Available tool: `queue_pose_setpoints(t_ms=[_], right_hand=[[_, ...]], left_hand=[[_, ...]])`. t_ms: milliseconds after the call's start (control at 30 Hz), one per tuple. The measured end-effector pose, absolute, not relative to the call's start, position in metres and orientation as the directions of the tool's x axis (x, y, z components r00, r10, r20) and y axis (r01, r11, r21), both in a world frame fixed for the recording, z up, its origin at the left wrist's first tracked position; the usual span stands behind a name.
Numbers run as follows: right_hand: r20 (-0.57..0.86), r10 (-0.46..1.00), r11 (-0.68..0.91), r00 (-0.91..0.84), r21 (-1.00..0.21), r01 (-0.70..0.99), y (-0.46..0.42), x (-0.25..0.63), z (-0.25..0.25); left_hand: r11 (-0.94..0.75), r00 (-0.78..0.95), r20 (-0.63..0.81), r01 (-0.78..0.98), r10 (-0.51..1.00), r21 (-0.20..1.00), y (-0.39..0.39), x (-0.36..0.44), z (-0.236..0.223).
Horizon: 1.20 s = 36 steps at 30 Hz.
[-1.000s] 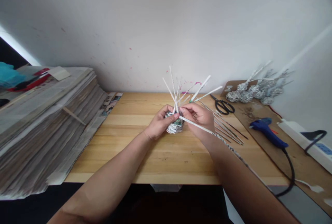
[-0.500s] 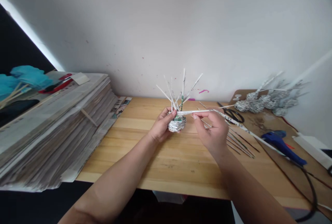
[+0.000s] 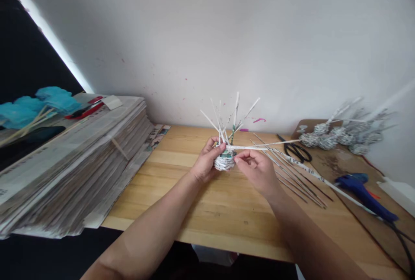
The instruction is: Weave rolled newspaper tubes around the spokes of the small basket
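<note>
A small round basket woven from rolled newspaper (image 3: 225, 163) is held above the table, its upright paper stakes (image 3: 236, 111) fanning out at the top. My left hand (image 3: 207, 159) grips it from the left, thumb pressed at the rim. From under that thumb a long newspaper tube (image 3: 300, 164) runs right, passing above my right hand, and bends down toward the table's right side. My right hand (image 3: 257, 169) has its fingers pinched together at the basket's right side. Whatever lies between those fingertips is too small to make out.
Several thin paper tubes (image 3: 301, 180) lie right of my hand, near black scissors (image 3: 296, 150). A blue glue gun (image 3: 366, 193) rests further right. Woven paper balls (image 3: 329, 137) stand at the back right. A tall newspaper stack (image 3: 81, 172) borders the left, with red-handled pliers (image 3: 87, 109) on top.
My right hand has moved from beneath the long paper tube to the basket's right side, its fingertips now touching the basket. The view has shifted slightly; my left hand keeps its grip.
</note>
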State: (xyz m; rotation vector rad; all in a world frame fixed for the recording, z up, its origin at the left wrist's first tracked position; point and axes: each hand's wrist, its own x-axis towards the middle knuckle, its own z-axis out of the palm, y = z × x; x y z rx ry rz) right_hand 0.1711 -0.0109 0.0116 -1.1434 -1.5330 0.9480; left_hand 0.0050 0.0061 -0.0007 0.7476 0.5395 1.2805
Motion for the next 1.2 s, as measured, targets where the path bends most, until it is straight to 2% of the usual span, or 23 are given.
queue_pose_setpoints(t_ms=[167,333,567,933,1200], right_hand=[[0.083,0.995,0.086,-0.049,-0.995,0.057,-0.004,0.175,0.012],[0.034,0.984,0.008,-0.172,-0.989,-0.148,-0.002,0.175,0.013],[-0.008,0.964,-0.06,-0.264,-0.98,-0.189,-0.003,0.176,0.011],[-0.091,0.958,-0.174,-0.272,-0.938,-0.301,-0.008,0.174,0.021],[-0.059,0.954,-0.143,-0.295,-0.951,-0.274,-0.008,0.176,0.017]], left_hand=[[0.086,0.189,0.048,-0.638,0.981,0.765,0.006,0.005,0.002],[0.054,0.131,0.037,-0.629,0.991,0.776,0.008,0.004,0.002],[0.041,0.096,0.023,-0.612,0.995,0.79,0.011,0.001,0.0],[0.023,0.052,0.014,-0.639,0.999,0.769,0.011,-0.001,0.003],[0.035,0.036,-0.016,-0.617,0.999,0.786,0.012,-0.002,0.003]])
